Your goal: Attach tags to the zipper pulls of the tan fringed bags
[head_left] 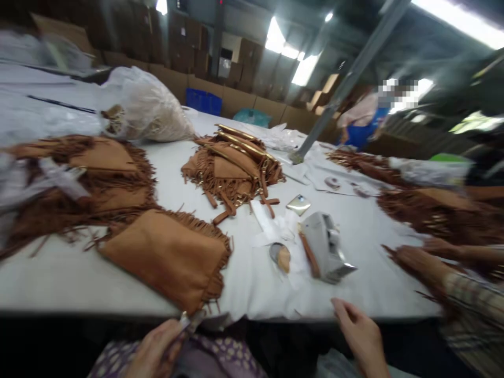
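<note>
My left hand (155, 349) is low at the table's near edge, closed round a small metal tool (188, 318) whose tip touches the fringe of a tan suede bag (167, 257). My right hand (360, 336) lies at the table edge with its fingers loosely stretched and nothing in it. It is nearest to a grey tape dispenser (325, 247) lying on the white table (252, 286). Beside the dispenser lie a brown strap (310, 254) and a small round object (280, 256).
A pile of fringed tan bags with gold bars (234, 168) sits mid-table, more fringed pieces (79, 184) lie at the left. A plastic sack (145, 107) stands behind. Another person's forearms (441, 268) reach in at the right. A person in blue (360, 126) stands far back by stacked cartons.
</note>
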Motion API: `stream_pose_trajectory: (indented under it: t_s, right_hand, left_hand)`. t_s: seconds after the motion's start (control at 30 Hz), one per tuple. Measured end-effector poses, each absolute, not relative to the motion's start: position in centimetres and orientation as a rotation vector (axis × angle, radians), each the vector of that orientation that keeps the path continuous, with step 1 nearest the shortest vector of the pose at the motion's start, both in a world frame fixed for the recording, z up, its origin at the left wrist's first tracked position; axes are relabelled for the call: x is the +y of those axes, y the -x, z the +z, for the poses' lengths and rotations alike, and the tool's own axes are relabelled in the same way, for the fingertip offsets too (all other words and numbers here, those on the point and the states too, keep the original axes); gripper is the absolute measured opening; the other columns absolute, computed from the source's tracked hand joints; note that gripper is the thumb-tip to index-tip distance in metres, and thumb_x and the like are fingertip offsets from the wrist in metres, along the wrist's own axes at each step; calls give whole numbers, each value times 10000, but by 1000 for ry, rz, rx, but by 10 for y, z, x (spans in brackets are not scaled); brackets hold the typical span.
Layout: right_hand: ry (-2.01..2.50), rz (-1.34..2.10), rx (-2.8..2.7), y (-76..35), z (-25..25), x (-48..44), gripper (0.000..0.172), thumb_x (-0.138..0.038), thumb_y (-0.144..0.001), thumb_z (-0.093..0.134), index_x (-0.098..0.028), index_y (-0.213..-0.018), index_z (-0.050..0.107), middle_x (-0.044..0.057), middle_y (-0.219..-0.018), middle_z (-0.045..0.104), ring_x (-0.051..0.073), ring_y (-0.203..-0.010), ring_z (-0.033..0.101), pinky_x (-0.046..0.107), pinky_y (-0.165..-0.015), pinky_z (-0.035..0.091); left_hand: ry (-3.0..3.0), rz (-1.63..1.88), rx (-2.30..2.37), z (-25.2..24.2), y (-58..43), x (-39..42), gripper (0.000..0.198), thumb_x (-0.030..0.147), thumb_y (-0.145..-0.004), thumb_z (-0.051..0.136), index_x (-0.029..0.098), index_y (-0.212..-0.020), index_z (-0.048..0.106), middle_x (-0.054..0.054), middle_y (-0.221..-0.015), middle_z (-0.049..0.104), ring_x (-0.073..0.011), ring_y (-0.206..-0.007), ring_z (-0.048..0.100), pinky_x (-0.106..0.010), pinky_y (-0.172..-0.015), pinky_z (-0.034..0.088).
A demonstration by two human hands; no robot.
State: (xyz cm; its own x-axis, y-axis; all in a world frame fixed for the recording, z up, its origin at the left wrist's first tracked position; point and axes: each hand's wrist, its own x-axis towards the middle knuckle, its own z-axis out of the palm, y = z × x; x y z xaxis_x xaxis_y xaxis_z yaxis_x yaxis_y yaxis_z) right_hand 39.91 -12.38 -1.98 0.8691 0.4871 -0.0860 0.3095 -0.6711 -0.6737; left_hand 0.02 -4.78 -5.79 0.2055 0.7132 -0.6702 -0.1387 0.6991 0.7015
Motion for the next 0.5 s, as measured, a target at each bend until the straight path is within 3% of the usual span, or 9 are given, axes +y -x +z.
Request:
stream_pose_trajectory:
  t_s: [0.07,0.1,0.23,0.33,0.5]
  right_hand:
    - [2233,654,-771,-352,-24,-111,330,-516,-616,627,-207,-708,699,38,-590,648,225,-597,563,301,-552,410]
    - [2131,866,-878,-323,-23,-103,338,-532,-645,622,-206,-705,687,19,-561,614,189,-541,519,280,-516,388]
    - [1648,1427,-1154,-214,-7,-75,347,-510,-752,589,-179,-666,645,-7,-580,554,129,-542,451,235,-527,367]
    - [1492,1545,-1217,-166,-7,-57,337,-471,-784,581,-168,-642,622,-29,-542,496,102,-516,403,217,-502,329]
    - [1552,1462,-1335,-144,-31,-41,319,-427,-775,596,-158,-608,633,-18,-540,500,108,-526,412,214,-480,311]
  left_hand:
    - [-640,649,1190,-64,1,-46,459,608,-682,653,168,-642,527,96,-444,378,-32,-342,207,-183,-359,127]
    - [-705,663,1169,-67,2,-45,473,625,-687,631,175,-619,499,101,-432,345,-37,-356,189,-191,-372,112]
    - [-1014,736,1239,-68,7,-43,441,568,-752,586,171,-589,485,66,-506,371,-83,-485,315,-199,-462,235]
    - [-1189,734,1309,-64,9,-45,372,497,-802,549,167,-632,530,37,-578,437,-121,-587,403,-206,-539,302]
    - [-1357,706,1347,-58,9,-46,297,396,-858,480,177,-663,529,33,-593,458,-132,-602,443,-209,-559,315]
